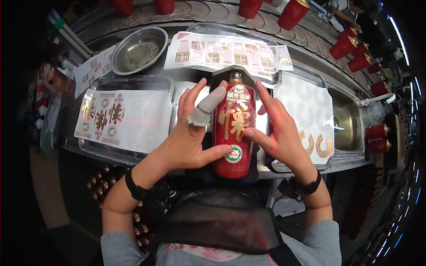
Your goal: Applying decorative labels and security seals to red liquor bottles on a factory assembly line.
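A red bottle (pixel 228 157) with gold lettering and a round green-and-white sticker (pixel 234 154) lies in front of me, its neck away from me, in a dark cradle (pixel 239 69). Both hands are cupped around it. My left hand (pixel 184 139) presses its thumb on the sticker. A grey, frayed fabric sleeve (pixel 206 107) covers its index finger, whose tip rests by the bottle's left shoulder. My right hand (pixel 280 133) has its thumb against the lettering and its fingers stretched along the bottle's right side. The undersides of both hands are hidden.
Decal sheets lie on metal trays: one sheet (pixel 146 128) at left, another (pixel 213 51) behind, a third (pixel 310 106) at right. A metal bowl (pixel 140 51) stands far left, a sink (pixel 348 133) far right. Red bottles (pixel 293 13) ride a conveyor (pixel 208 13); a person (pixel 348 13) works beyond.
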